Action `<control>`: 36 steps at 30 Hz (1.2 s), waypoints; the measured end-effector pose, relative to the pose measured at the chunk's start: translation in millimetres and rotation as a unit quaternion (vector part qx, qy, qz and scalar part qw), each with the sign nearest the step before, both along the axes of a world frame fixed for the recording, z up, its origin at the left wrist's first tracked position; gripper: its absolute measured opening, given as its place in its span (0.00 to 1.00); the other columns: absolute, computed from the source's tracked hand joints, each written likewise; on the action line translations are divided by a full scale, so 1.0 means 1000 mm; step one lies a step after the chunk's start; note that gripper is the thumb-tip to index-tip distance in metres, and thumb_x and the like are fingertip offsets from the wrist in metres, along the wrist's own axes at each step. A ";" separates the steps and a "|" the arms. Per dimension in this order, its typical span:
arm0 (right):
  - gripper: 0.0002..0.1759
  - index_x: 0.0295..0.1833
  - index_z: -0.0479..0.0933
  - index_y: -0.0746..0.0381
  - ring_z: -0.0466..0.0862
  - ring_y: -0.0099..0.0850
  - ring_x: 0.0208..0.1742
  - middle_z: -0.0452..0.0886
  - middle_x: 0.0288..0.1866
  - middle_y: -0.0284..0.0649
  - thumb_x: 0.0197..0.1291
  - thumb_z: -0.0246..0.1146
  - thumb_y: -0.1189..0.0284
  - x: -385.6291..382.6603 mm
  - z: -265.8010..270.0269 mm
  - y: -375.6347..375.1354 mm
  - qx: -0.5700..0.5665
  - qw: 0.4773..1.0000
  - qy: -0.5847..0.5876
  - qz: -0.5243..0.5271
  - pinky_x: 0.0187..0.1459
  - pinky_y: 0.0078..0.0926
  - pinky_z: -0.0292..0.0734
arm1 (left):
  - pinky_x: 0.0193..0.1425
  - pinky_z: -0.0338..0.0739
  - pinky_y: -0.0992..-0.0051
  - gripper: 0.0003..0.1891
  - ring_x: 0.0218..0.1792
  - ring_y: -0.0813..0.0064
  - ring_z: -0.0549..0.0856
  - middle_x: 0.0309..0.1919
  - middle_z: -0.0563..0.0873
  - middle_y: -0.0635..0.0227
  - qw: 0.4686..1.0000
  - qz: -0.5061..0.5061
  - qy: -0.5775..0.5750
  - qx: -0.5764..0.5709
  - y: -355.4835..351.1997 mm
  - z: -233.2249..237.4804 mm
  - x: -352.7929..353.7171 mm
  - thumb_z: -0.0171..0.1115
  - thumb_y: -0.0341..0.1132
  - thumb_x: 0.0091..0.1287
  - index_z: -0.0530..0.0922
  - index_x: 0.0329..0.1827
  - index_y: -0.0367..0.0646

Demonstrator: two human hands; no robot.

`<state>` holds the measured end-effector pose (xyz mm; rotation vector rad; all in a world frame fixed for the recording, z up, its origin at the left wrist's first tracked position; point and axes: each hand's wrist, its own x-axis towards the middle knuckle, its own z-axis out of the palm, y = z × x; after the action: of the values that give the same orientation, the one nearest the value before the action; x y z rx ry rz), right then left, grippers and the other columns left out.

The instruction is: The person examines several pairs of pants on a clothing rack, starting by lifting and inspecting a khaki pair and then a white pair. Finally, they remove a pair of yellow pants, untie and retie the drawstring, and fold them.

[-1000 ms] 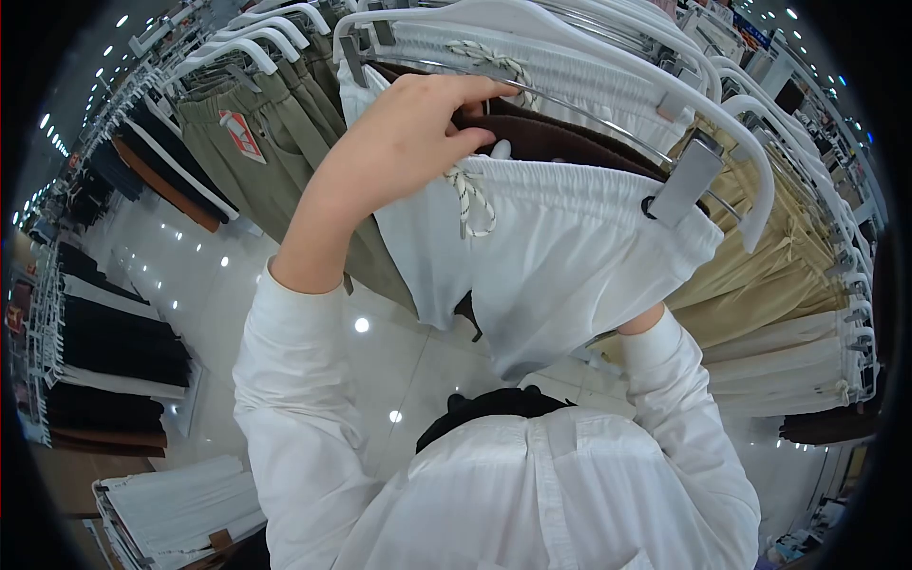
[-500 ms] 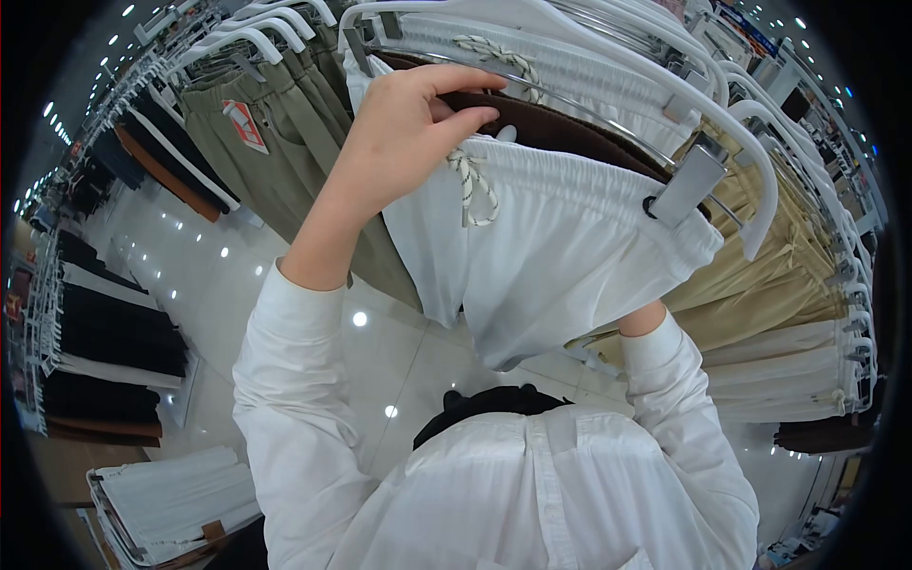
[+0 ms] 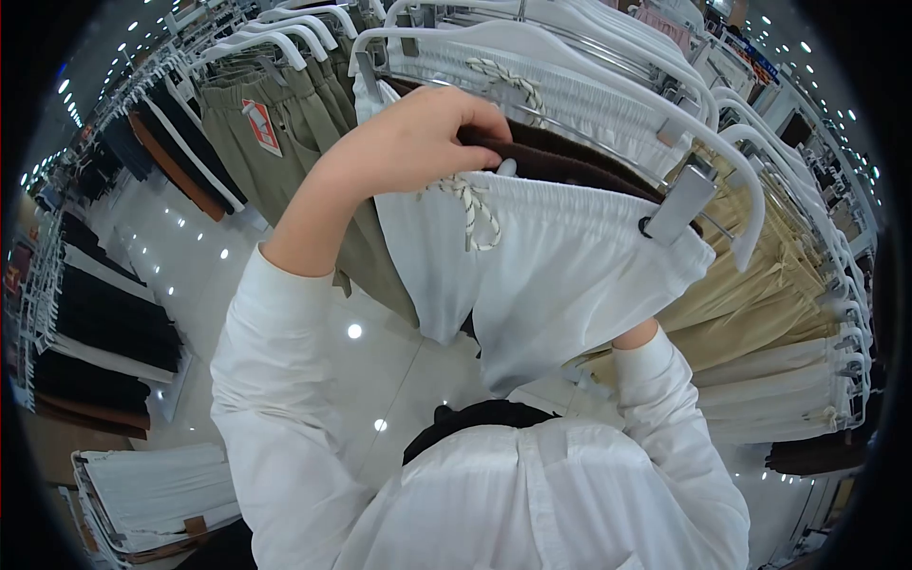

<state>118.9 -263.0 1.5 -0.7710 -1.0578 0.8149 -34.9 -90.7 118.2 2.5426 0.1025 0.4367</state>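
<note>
My left hand [image 3: 418,142] is raised to a rack of hanging clothes. Its fingers curl over the elastic waistband of white shorts [image 3: 560,256], right by the white drawstring [image 3: 472,204]. The shorts hang from a white clip hanger [image 3: 684,204], with a dark brown garment [image 3: 560,157] pressed directly behind them. My right hand is hidden behind the shorts' lower part. Only its wrist [image 3: 635,334] and white sleeve [image 3: 665,418] show.
More white hangers carry white [image 3: 570,90], olive [image 3: 285,142] and beige trousers [image 3: 760,275] on the same rail. Racks of black and white clothes [image 3: 104,323] stand to the left across a glossy white floor [image 3: 190,256]. A stack of white garments [image 3: 152,494] lies at lower left.
My left hand's fingers have closed down over the waistband; before, they were spread with the brown edge between them. The rack sits slightly lower in view.
</note>
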 end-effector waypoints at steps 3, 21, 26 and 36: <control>0.28 0.67 0.52 0.58 0.66 0.35 0.63 0.59 0.66 0.42 0.63 0.50 0.67 0.001 0.001 -0.002 0.001 1.000 -0.019 -0.013 0.60 0.31 0.65 | 0.37 0.73 0.81 0.08 0.29 0.83 0.77 0.26 0.81 0.69 0.997 -0.013 0.073 -0.011 0.004 0.006 0.007 0.59 0.26 0.55 0.78 0.37 0.33; 0.29 0.67 0.53 0.59 0.66 0.34 0.62 0.60 0.65 0.42 0.61 0.52 0.68 0.010 -0.002 -0.003 -0.009 0.991 -0.105 -0.088 0.59 0.31 0.65 | 0.47 0.74 0.82 0.13 0.39 0.82 0.79 0.39 0.81 0.68 0.976 -0.061 -0.025 -0.208 0.017 -0.007 -0.005 0.55 0.26 0.61 0.75 0.48 0.31; 0.29 0.66 0.53 0.59 0.67 0.34 0.62 0.60 0.65 0.42 0.61 0.52 0.68 0.012 -0.005 -0.003 -0.011 0.986 -0.124 -0.109 0.59 0.31 0.65 | 0.48 0.74 0.82 0.14 0.40 0.82 0.79 0.40 0.81 0.68 0.971 -0.061 -0.052 -0.226 0.015 -0.014 -0.001 0.54 0.27 0.62 0.74 0.50 0.32; 0.29 0.66 0.53 0.59 0.67 0.34 0.61 0.60 0.65 0.42 0.61 0.53 0.68 0.016 -0.011 -0.003 -0.016 0.976 -0.159 -0.151 0.58 0.31 0.66 | 0.46 0.73 0.83 0.13 0.38 0.83 0.78 0.38 0.81 0.70 0.978 -0.034 -0.065 -0.196 0.015 -0.019 0.002 0.54 0.28 0.62 0.75 0.48 0.33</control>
<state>135.3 -265.6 -9.3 -1.0844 -1.1756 0.4576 -33.4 -75.9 99.5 2.1187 0.0456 0.5008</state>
